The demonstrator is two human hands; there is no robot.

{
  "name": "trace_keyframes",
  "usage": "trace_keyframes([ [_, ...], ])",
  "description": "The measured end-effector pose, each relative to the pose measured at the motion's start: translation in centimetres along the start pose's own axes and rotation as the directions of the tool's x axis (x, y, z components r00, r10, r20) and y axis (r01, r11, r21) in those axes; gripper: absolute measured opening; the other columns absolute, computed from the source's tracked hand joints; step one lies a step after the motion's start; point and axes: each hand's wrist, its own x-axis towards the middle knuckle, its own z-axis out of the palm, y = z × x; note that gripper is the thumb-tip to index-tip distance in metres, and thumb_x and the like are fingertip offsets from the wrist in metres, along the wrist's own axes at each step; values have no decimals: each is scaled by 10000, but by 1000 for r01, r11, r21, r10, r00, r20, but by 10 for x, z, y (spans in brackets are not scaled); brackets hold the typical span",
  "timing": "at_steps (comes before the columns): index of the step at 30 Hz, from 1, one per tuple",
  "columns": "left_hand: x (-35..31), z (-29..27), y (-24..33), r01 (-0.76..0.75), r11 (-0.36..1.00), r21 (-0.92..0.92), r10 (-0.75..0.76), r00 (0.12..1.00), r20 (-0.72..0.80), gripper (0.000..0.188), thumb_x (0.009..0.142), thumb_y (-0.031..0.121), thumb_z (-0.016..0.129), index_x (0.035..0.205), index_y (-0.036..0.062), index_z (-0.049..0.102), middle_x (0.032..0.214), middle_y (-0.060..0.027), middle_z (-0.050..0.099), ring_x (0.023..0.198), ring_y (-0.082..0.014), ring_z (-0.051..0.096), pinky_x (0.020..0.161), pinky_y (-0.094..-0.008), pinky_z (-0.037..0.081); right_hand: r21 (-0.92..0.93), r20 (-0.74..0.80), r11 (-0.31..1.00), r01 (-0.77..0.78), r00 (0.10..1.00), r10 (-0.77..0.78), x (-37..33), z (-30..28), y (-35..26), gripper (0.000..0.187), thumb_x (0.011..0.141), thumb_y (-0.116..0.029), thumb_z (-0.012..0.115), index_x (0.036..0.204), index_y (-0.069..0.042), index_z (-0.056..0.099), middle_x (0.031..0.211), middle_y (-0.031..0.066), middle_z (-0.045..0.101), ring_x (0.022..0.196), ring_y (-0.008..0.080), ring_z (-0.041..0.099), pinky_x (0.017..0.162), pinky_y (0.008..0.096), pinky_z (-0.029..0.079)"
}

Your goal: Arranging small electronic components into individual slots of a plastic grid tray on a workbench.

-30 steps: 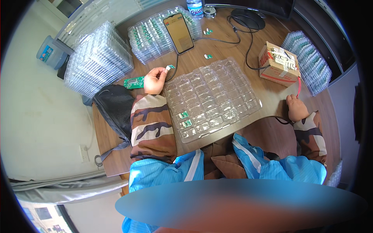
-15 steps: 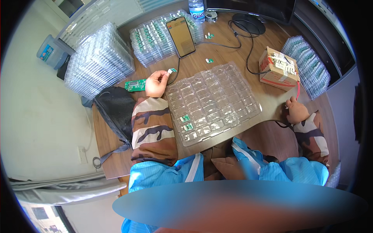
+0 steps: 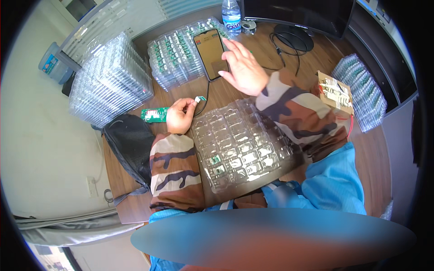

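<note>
Nearest to us, our blue garment [image 3: 337, 176] shows at the table's edge, with patterned cuffs in brown, cream and dark patches over both forearms. Beyond it, a clear plastic tray [image 3: 231, 118] lies flat on the wooden table [image 3: 375, 167], its pockets in rows; two small green boards [image 3: 215, 159] sit in its left column, toward us. Our right sleeve [image 3: 303, 110] passes over the tray's far right part. A black mesh bag [image 3: 129, 147] lies left of our left sleeve [image 3: 176, 169].

At the tray's far left corner, our left hand [image 3: 181, 116] pinches a small board [image 3: 200, 99] between thumb and fingertips, by its white end, with the green part sticking out to the right. A larger green circuit board [image 3: 153, 115] lies just left of this hand.

Farther off, our right hand [image 3: 244, 67] is spread and grasps nothing, its fingers beside the right edge of a phone [image 3: 209, 58]; we cannot tell whether they touch it. To the right stands a cardboard box [image 3: 335, 95], partly behind our sleeve.

The phone leans in front of stacked trays of boards [image 3: 176, 54]. Farthest away, we see a water bottle [image 3: 231, 18] and a black monitor [image 3: 298, 13].
</note>
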Motion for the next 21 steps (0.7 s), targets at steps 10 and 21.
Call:
trace_keyframes([
  [10,1,-2,5,-41,999,15,41,999,-11,78,748,84,603,768,9,598,678,-96,564,558,-154,541,526,-247,429,25,-114,1000,18,993,-15,16,47,11,311,761,-242,577,914,-39,398,1329,181,216,1219,367,201,983,489,163],
  [21,1,-1,2,-44,999,11,44,999,-17,83,744,99,611,764,19,602,679,-98,569,557,-160,541,526,-251,431,-13,-156,1000,8,988,-10,21,14,30,303,750,-168,544,971,-8,412,1099,153,475,1043,317,426,835,387,372],
])
